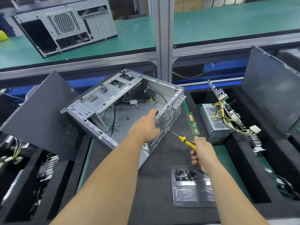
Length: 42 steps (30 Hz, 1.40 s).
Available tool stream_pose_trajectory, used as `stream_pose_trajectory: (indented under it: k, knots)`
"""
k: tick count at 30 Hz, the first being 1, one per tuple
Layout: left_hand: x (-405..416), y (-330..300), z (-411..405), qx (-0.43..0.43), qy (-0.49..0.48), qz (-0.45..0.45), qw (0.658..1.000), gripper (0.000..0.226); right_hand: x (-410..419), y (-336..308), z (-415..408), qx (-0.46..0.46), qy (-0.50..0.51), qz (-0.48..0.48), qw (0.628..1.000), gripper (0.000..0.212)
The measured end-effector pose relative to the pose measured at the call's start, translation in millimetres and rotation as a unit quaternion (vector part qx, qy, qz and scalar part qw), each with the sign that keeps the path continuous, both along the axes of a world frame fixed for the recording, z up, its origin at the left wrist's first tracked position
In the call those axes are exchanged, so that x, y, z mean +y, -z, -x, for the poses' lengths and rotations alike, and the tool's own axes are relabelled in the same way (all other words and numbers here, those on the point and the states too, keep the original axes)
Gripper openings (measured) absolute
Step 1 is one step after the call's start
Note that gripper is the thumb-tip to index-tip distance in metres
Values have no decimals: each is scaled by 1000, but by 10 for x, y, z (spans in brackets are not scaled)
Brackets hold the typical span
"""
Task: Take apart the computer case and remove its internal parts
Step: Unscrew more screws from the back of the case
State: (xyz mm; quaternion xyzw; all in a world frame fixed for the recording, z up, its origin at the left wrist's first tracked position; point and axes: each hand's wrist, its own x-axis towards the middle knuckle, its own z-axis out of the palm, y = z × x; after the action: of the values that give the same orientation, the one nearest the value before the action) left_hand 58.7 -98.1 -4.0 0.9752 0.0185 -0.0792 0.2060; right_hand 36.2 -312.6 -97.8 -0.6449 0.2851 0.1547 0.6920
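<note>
The computer case (123, 109) lies on its side, open face up, in the middle of the dark tabletop (155, 184), turned at an angle with its rear panel toward the person. Black cables (113, 117) run loose across its bare metal floor.

The left hand (146, 127) grips the top edge of the rear panel beside the round fan grille, fingers curled over the rim. The right hand (200, 153) is wrapped around the yellow handle of a screwdriver (180, 138); its tip appears to touch the rear panel just below the left hand, though the contact point is too small to confirm.

A green memory stick (193, 124) lies on the tabletop just right of the case. Near the front edge sits a clear plastic tray (193, 192) holding dark screws (185, 175).

In the foam bin to the right rest a grey power supply (214, 120) with yellow wires and a motherboard (227, 108) standing on edge. A dark side panel (40, 111) leans at the left.
</note>
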Motion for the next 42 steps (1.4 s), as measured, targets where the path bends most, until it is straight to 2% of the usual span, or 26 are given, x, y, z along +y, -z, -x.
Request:
stream_pose_trajectory:
  k: [5,10,14,19,22,25,32,36,42]
  knots:
    - [-4,-5,-7,-2,1,0,1000,61,-3,15,15,-93,1,4,996,24]
    - [-6,-15,-3,-1,0,4,1000,61,19,-4,2,-140,26,28,989,7]
    - [-10,-22,0,-1,1,2,1000,61,9,-36,7,-148,36,30,988,11]
    - [-8,-26,3,-1,1,2,1000,61,11,-88,3,-144,39,-21,989,15]
    - [-8,-29,2,-1,2,1,1000,61,38,-140,-32,-86,43,-45,994,22]
    - [-8,-29,-2,1,0,2,1000,61,20,-154,-76,-12,23,-1,1000,35]
    - [-7,-24,-10,-2,-2,3,1000,60,19,-66,-29,-97,14,23,995,24]
    - [-6,-19,-16,-2,-1,3,1000,60,22,-67,-12,-118,21,43,992,13]
    - [-8,-24,-24,0,0,3,1000,61,33,-60,25,-140,29,47,989,9]
